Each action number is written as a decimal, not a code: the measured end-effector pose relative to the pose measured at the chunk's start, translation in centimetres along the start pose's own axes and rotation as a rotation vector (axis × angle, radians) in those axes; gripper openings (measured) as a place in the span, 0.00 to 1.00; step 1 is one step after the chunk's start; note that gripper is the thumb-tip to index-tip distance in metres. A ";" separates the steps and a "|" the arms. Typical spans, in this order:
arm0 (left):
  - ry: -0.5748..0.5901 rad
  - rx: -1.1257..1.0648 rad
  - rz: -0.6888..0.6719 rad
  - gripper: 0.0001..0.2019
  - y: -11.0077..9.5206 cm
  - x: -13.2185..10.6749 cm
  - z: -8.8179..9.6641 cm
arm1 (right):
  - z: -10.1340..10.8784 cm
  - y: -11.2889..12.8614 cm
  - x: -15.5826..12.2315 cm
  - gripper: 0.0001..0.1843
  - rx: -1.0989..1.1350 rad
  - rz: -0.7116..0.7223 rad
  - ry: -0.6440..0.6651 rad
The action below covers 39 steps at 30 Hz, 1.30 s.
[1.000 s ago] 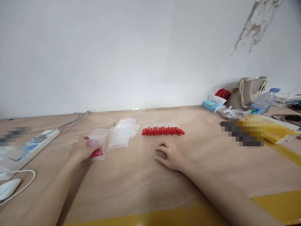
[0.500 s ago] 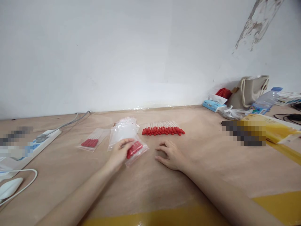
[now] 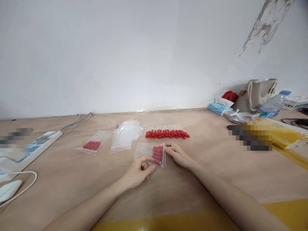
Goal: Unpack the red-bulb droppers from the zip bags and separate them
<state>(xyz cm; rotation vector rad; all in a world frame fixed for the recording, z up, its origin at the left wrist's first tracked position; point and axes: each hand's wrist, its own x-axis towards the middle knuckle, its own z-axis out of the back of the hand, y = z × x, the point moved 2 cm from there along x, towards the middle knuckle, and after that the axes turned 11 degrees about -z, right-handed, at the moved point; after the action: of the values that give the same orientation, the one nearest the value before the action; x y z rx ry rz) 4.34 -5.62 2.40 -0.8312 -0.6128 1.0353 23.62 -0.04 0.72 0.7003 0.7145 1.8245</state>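
A small clear zip bag (image 3: 151, 153) with several red-capped droppers inside lies on the wooden table (image 3: 207, 166) in front of me. My left hand (image 3: 138, 171) pinches its near edge with curled fingers. My right hand (image 3: 176, 154) grips the bag's right end, at its red zip strip. Just beyond is a neat row of loose red-capped droppers (image 3: 167, 132). To the left lie a stack of empty clear bags (image 3: 125, 137) and another filled bag (image 3: 94, 143).
A white power strip (image 3: 36, 146) with cables sits at the far left, with a white mouse (image 3: 9, 190) near the front. At the back right stand a canvas bag (image 3: 258, 93), tissue pack (image 3: 218, 107), water bottle (image 3: 274, 102) and yellow packaging (image 3: 276, 133).
My left hand carried one filled bag from the left side to the middle, leaving another filled bag behind. My right hand lifted off the table and took the bag's right end.
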 end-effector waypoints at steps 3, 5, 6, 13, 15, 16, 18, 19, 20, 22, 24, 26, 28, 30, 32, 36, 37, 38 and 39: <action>-0.081 0.330 -0.296 0.14 0.2 0.7 1.4 | -0.7 -0.7 0.6 0.13 0.044 -0.056 -0.082; -0.094 0.453 -0.419 0.17 0.7 1.2 1.9 | -1.1 -1.0 0.8 0.12 0.074 -0.116 -0.147; -0.075 0.484 -0.437 0.20 1.0 1.3 2.0 | -1.3 -1.1 0.9 0.11 0.076 -0.150 -0.175; -0.144 0.630 -0.380 0.13 0.7 0.4 1.0 | -1.5 0.0 0.7 0.15 -0.007 -0.272 -0.231; -0.160 0.622 -0.370 0.12 0.5 0.7 0.7 | -1.6 0.2 0.7 0.11 0.090 -0.260 -0.193; -0.160 0.610 -0.371 0.11 0.5 1.0 0.7 | -1.6 0.1 0.8 0.08 0.143 -0.249 -0.166; -0.139 0.580 -0.383 0.10 0.8 1.8 0.9 | -1.6 -0.2 0.9 0.10 0.224 -0.227 -0.117; -0.112 0.563 -0.395 0.10 1.0 2.2 1.1 | -1.6 -0.4 0.9 0.12 0.243 -0.220 -0.098; -0.075 0.545 -0.411 0.10 1.2 2.6 1.4 | -1.6 -0.6 1.0 0.14 0.253 -0.215 -0.082; 0.009 0.503 -0.441 0.10 1.3 3.4 2.0 | -1.6 -1.0 1.1 0.16 0.263 -0.210 -0.059; 0.077 0.459 -0.458 0.10 1.2 3.9 2.5 | -1.7 -1.0 1.1 0.17 0.267 -0.224 -0.054; 0.090 0.405 -0.471 0.10 0.8 4.3 2.7 | -1.9 -0.9 1.0 0.20 0.263 -0.287 -0.074; 0.040 0.346 -0.498 0.10 0.4 4.6 2.3 | -2.0 -0.7 0.8 0.23 0.249 -0.374 -0.111; -0.034 0.312 -0.533 0.11 0.1 4.8 1.6 | -2.1 -0.4 0.5 0.26 0.235 -0.431 -0.139; -0.073 0.320 -0.560 0.13 0.1 5.0 0.8 | -2.2 0.0 0.3 0.27 0.227 -0.443 -0.141; -0.073 0.397 -0.612 0.14 0.5 5.3 -0.1 | -2.4 0.5 0.1 0.27 0.224 -0.406 -0.105; -0.064 0.413 -0.626 0.14 0.7 5.3 -0.1 | -2.3 0.6 0.1 0.26 0.223 -0.389 -0.091; -0.054 0.427 -0.638 0.14 0.8 5.4 -0.1 | -2.3 0.7 0.0 0.25 0.223 -0.372 -0.076; -0.048 0.437 -0.645 0.13 1.0 5.5 0.0 | -2.3 0.8 0.0 0.24 0.223 -0.357 -0.058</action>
<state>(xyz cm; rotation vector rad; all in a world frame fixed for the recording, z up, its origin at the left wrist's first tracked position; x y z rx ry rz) 6.03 -0.32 1.89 -0.1923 -0.6075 0.5598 21.46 -0.60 -0.20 0.7151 0.9484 1.4080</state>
